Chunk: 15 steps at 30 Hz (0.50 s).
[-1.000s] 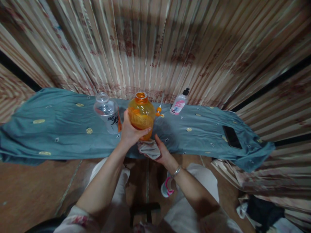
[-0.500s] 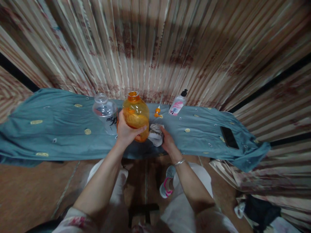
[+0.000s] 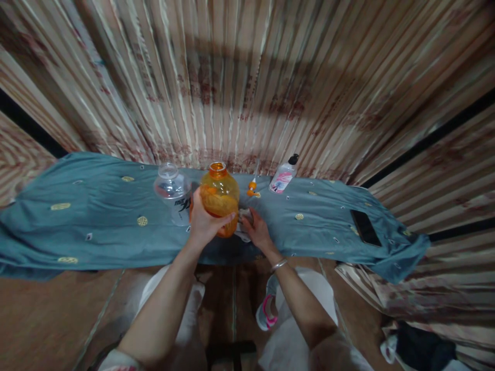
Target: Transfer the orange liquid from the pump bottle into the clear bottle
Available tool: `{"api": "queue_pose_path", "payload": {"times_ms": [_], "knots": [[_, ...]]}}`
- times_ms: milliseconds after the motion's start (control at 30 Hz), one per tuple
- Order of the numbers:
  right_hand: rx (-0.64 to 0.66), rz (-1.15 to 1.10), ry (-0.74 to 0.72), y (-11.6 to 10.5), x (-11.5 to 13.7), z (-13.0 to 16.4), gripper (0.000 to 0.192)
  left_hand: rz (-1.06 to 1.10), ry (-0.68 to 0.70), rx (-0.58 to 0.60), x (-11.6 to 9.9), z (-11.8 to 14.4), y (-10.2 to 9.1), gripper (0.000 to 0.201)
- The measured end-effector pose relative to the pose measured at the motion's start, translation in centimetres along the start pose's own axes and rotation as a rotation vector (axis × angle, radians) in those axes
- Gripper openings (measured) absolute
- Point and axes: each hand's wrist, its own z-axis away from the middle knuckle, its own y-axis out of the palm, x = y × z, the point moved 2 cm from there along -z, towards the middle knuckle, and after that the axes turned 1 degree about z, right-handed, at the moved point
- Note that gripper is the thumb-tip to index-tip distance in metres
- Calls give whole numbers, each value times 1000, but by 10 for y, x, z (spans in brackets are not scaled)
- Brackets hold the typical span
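Note:
My left hand [image 3: 207, 220] is wrapped round an orange see-through bottle [image 3: 219, 198], which stands upright with its mouth uncapped. A crumpled whitish cloth or tissue [image 3: 243, 236] is in the closed fingers of my right hand [image 3: 256, 229], up against the bottle's lower right side. Part of it is hidden by the hand. Just left of the bottle stands a clear bottle [image 3: 168, 188] with dark lettering, also without a cap. An orange pump top [image 3: 252, 189] with a thin clear tube lies on the cloth behind my right hand.
A clear pump bottle [image 3: 284, 175] with a pink label and black top stands at the back right. Further right lies a black phone [image 3: 365, 228]. A teal cloth [image 3: 112, 216] covers the narrow table, and a pleated curtain [image 3: 240, 77] hangs right behind it.
My right hand has moved left with the crumpled cloth, bringing it against the orange bottle's side. The left hand keeps its hold. The whole view has shifted slightly, so things appear lower.

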Motion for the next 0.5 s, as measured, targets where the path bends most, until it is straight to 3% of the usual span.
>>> {"api": "queue_pose_path", "payload": {"times_ms": [133, 267, 500], "knots": [[-28, 165, -87, -10, 9, -18, 38, 55, -66, 11, -1, 2, 2, 94], [-29, 340, -142, -9, 26, -58, 41, 34, -80, 17, -2, 4, 3, 95], [-80, 760, 50, 7, 51, -134, 45, -11, -125, 23, -6, 5, 0, 94]]}}
